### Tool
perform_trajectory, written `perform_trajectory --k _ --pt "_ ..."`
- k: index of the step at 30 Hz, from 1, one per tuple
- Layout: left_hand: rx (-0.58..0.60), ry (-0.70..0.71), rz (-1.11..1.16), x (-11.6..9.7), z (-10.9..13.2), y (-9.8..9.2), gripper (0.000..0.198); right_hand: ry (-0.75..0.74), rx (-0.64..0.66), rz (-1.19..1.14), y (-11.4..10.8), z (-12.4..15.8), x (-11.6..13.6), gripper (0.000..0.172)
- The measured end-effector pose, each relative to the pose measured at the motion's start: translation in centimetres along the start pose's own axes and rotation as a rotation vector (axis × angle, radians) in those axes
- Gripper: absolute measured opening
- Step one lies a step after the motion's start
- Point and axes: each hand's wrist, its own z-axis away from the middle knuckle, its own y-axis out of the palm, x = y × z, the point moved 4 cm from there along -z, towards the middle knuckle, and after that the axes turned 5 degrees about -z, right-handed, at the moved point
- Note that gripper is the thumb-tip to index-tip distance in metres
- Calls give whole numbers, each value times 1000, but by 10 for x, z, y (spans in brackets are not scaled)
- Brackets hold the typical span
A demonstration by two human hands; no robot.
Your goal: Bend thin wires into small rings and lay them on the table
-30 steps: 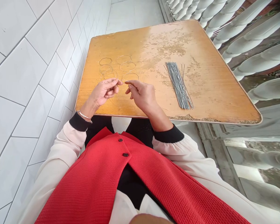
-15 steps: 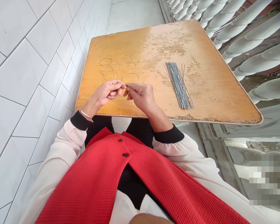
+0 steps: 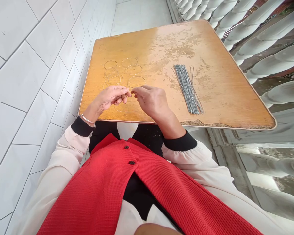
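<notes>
Both hands meet above the near edge of the wooden table, their fingertips almost touching. My left hand (image 3: 114,97) is closed in a pinch on a thin wire (image 3: 123,111), which curves below the hands. My right hand (image 3: 152,99) pinches the same wire close to the left fingertips, its back turned up; the exact grip point is too small to make out. Just beyond my hands lie several thin wire rings (image 3: 136,81), some overlapping on the left. A bundle of straight grey wires (image 3: 188,89) rests to the right of my right hand.
The table (image 3: 225,98) has worn patches and a chipped front edge. A white tiled wall (image 3: 34,85) runs along the left side. White balusters (image 3: 267,55) line the right.
My right hand has rolled over and its wrist has shifted slightly right, so more of its back shows. The left hand has barely moved. The rings and bundle stay put.
</notes>
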Motion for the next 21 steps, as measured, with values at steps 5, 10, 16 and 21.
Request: perform_trajectory --k 5,10,16,21 --pt "19 -5 -50 -2 2 1 24 -35 23 61 -2 0 -1 34" --pt "9 0 -60 0 -2 4 26 -42 64 17 1 -1 0 32" --pt "-103 60 46 1 -4 3 27 104 -212 -219 -11 4 -8 31" --pt "-204 131 258 7 3 -7 26 417 -425 -650 -4 22 -39 39"
